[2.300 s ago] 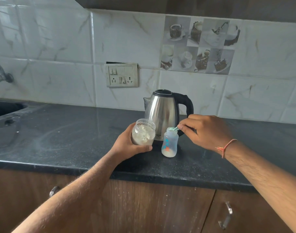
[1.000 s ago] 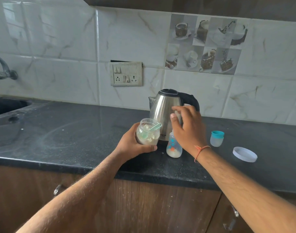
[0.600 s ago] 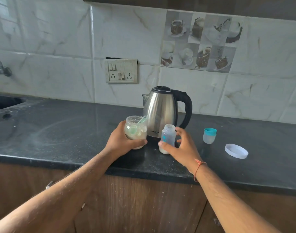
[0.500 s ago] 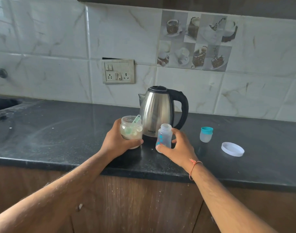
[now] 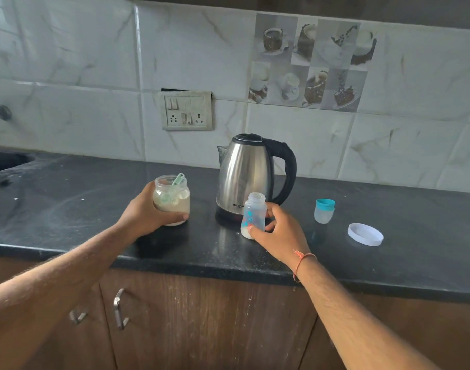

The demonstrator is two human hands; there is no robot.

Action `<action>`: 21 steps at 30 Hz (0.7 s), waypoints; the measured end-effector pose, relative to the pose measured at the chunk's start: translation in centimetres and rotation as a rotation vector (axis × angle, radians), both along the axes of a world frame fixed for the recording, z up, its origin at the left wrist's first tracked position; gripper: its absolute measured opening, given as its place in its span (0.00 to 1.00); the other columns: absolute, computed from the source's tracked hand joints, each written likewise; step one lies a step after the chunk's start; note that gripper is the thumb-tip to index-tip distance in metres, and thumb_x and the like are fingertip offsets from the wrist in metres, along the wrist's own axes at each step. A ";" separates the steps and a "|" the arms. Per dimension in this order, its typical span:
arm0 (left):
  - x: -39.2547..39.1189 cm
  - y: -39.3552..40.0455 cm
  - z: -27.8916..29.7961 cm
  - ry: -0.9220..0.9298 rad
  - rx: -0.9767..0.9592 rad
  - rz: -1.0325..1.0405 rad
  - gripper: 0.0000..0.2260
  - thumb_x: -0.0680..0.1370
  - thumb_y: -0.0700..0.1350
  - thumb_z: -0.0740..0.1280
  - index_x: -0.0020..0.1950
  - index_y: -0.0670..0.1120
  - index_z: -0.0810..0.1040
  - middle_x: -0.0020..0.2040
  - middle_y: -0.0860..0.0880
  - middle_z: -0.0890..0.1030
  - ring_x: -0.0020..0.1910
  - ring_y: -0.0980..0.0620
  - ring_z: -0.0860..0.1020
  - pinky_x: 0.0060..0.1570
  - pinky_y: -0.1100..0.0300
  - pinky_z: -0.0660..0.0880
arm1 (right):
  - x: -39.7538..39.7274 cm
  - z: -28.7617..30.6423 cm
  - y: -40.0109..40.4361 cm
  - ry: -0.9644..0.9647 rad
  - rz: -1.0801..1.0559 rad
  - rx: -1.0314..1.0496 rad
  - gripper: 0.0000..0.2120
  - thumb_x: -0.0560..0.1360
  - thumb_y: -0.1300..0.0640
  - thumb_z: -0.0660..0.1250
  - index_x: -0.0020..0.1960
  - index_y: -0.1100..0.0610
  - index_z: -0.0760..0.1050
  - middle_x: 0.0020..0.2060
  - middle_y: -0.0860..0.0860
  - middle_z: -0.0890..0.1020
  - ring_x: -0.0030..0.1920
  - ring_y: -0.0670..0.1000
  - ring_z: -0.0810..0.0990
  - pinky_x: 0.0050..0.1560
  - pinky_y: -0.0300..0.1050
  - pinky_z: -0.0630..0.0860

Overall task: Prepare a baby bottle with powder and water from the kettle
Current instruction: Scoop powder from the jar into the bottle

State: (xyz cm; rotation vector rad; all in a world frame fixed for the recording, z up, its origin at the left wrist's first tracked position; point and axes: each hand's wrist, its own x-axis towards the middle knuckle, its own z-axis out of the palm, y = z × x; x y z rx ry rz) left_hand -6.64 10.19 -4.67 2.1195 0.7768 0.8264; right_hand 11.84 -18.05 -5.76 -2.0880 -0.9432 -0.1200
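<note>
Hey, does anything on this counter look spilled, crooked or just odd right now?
Nothing is knocked over. The black countertop carries pale dusty smears and specks, mostly on its left part, perhaps powder. The switch plate on the wall sits slightly crooked with a dark gap above it. The kettle, jar and baby bottle stand upright.

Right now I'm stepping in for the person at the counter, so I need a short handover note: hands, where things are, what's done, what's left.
Left hand grips the powder jar, open, green scoop standing inside.
Right hand holds the baby bottle, uncapped, on the counter in front of the kettle.
Bottle cap and white jar lid lie to the right.
Done: powder sits in the bottle's bottom.
Left: pour kettle water, cap the bottle, close the jar.
</note>
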 end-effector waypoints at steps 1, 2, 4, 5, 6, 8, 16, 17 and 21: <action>-0.3 0.3 -0.1 -0.006 0.003 0.021 0.44 0.64 0.56 0.89 0.74 0.58 0.72 0.59 0.55 0.83 0.59 0.48 0.82 0.55 0.52 0.77 | 0.0 0.0 0.0 -0.006 0.005 -0.005 0.27 0.75 0.40 0.77 0.70 0.42 0.71 0.58 0.38 0.81 0.49 0.45 0.84 0.59 0.52 0.85; -0.7 0.5 -0.3 -0.014 0.003 0.040 0.45 0.64 0.57 0.89 0.76 0.58 0.71 0.60 0.54 0.83 0.59 0.47 0.82 0.54 0.52 0.77 | 0.0 0.0 0.0 -0.010 0.010 -0.009 0.26 0.75 0.39 0.77 0.69 0.40 0.71 0.56 0.35 0.80 0.49 0.46 0.84 0.58 0.53 0.85; -1.3 0.6 -0.6 -0.032 0.002 0.060 0.47 0.66 0.57 0.88 0.79 0.58 0.68 0.63 0.53 0.81 0.60 0.47 0.80 0.48 0.55 0.77 | -0.2 0.1 0.1 -0.011 0.019 -0.014 0.25 0.74 0.38 0.77 0.65 0.36 0.69 0.52 0.30 0.78 0.48 0.46 0.84 0.58 0.54 0.85; -1.6 0.6 -0.9 -0.040 0.003 0.058 0.47 0.67 0.57 0.88 0.81 0.58 0.66 0.64 0.53 0.80 0.60 0.47 0.79 0.43 0.58 0.76 | -0.2 0.1 0.2 -0.011 0.024 -0.016 0.24 0.74 0.38 0.77 0.64 0.35 0.68 0.51 0.29 0.78 0.48 0.47 0.84 0.58 0.55 0.85; -1.8 0.5 -1.0 -0.046 0.006 0.052 0.48 0.68 0.56 0.87 0.82 0.58 0.65 0.64 0.54 0.79 0.60 0.47 0.78 0.39 0.60 0.74 | -0.3 0.2 0.4 -0.015 0.028 -0.020 0.24 0.74 0.38 0.77 0.63 0.34 0.68 0.50 0.28 0.78 0.47 0.47 0.84 0.58 0.55 0.85; -1.7 0.5 -1.1 -0.050 0.006 0.045 0.49 0.69 0.55 0.87 0.83 0.57 0.63 0.65 0.53 0.77 0.61 0.48 0.77 0.36 0.62 0.72 | -0.5 0.2 0.7 -0.023 0.040 -0.032 0.25 0.73 0.36 0.77 0.65 0.35 0.70 0.49 0.28 0.78 0.47 0.47 0.84 0.57 0.55 0.85; -2.2 -0.4 -1.0 -0.247 0.251 0.188 0.59 0.69 0.64 0.79 0.88 0.57 0.44 0.86 0.48 0.60 0.85 0.46 0.61 0.80 0.38 0.55 | -2.3 0.5 2.9 -0.057 0.076 -0.066 0.31 0.69 0.26 0.71 0.68 0.36 0.72 0.50 0.31 0.83 0.47 0.40 0.81 0.58 0.56 0.82; -2.4 -1.1 -0.8 -0.307 0.352 0.187 0.55 0.70 0.64 0.75 0.88 0.54 0.46 0.86 0.47 0.60 0.84 0.45 0.60 0.80 0.42 0.52 | -2.5 0.5 3.1 -0.069 0.080 -0.084 0.32 0.69 0.25 0.69 0.68 0.35 0.71 0.51 0.31 0.83 0.48 0.40 0.80 0.59 0.56 0.81; -2.0 -5.2 -0.7 -0.325 0.621 -0.051 0.47 0.73 0.64 0.71 0.87 0.49 0.56 0.81 0.48 0.67 0.79 0.45 0.65 0.76 0.46 0.56 | -3.1 0.7 3.4 -0.145 0.102 -0.184 0.31 0.72 0.22 0.65 0.68 0.35 0.67 0.56 0.33 0.79 0.54 0.44 0.80 0.64 0.59 0.78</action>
